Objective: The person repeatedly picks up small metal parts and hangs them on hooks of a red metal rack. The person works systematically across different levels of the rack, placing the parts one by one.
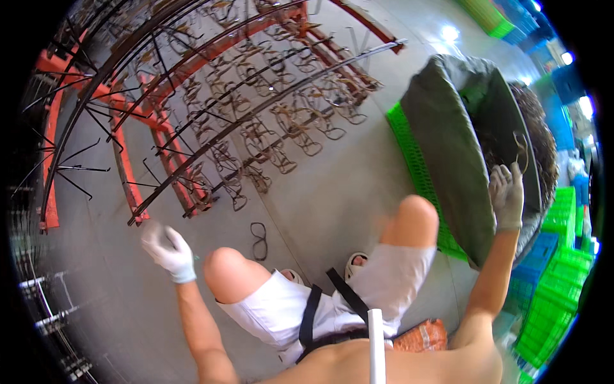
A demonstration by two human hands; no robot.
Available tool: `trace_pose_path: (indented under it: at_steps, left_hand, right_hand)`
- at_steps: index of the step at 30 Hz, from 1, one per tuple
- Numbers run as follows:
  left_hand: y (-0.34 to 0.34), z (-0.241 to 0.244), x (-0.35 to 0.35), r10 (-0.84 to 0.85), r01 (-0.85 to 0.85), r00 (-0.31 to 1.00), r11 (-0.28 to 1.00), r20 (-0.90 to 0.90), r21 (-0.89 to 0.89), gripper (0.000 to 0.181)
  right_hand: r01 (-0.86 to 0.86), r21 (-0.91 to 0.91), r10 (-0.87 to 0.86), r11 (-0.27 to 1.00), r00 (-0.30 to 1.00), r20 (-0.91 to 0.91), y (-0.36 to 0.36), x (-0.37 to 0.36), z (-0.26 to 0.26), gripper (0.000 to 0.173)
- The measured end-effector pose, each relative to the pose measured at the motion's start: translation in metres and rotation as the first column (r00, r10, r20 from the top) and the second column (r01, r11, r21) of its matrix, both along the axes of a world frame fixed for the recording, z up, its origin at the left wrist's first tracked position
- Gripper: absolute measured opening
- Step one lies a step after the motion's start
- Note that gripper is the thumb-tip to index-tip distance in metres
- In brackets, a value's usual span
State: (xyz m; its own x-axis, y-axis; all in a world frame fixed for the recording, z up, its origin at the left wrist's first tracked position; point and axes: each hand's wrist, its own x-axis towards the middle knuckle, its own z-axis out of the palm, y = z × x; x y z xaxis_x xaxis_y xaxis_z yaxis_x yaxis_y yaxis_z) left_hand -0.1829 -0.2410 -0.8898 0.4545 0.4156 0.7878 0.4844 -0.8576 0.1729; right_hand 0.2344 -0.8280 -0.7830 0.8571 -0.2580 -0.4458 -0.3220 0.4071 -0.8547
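Both my hands wear white gloves. My right hand (507,197) is over the edge of a grey-lined bin (439,139) on the right, its fingers closed on a thin looped eyeglass frame (521,152). Dark pieces lie inside the bin, mostly in shade. My left hand (167,248) is at the left, beside the near end of a metal rack, fingers curled and partly blurred; whether it holds anything is unclear. Many brownish eyeglass frames (307,137) hang from the hooked bars of the rack (192,158). One dark eyeglass frame (259,241) lies on the floor ahead of my knees.
Red metal beams (125,168) carry the rack, and bare hooks stick out at its left. A green plastic crate (407,149) shows beneath the bin lining. Green crates (551,307) and blue crates stand at the right. An orange woven sack (422,337) lies near my right hip.
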Motion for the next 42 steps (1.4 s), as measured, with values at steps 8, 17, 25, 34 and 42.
trace_pose_path:
  at_steps: [8, 17, 25, 34, 42]
  left_hand:
    - [-0.094, -0.194, -0.054, -0.444, -0.227, 0.68, 0.629, -0.583, -0.744, 0.051]
    - [-0.131, -0.242, -0.012, -0.46, -0.367, 0.436, 0.695, -0.774, -0.619, 0.04]
    - [-0.098, -0.192, -0.006, -0.619, -0.101, 0.768, 0.135, -0.163, -0.986, 0.024]
    - [-0.172, -0.079, 0.116, -0.235, 0.165, 0.733, -0.849, 0.639, -0.502, 0.018]
    - [-0.001, -0.157, 0.025, 0.08, 0.0, 0.983, 0.898, 0.164, -0.44, 0.034]
  right_hand:
    - [-0.214, -0.681, 0.678, -0.7, -0.498, -0.541, 0.278, -0.108, -0.127, 0.046]
    - [-0.381, -0.92, 0.879, -0.093, 0.402, -0.255, 0.448, -0.257, -0.358, 0.054]
    - [-0.679, -0.681, 0.956, 0.274, 0.269, 0.117, 0.393, -0.236, -0.349, 0.032]
    - [-0.818, -0.554, 0.97, -0.153, -0.017, -0.243, 0.24, -0.142, -0.12, 0.028]
    - [0.042, -0.962, 0.633, 0.27, 0.745, 0.211, -0.056, 0.011, 0.014, 0.031]
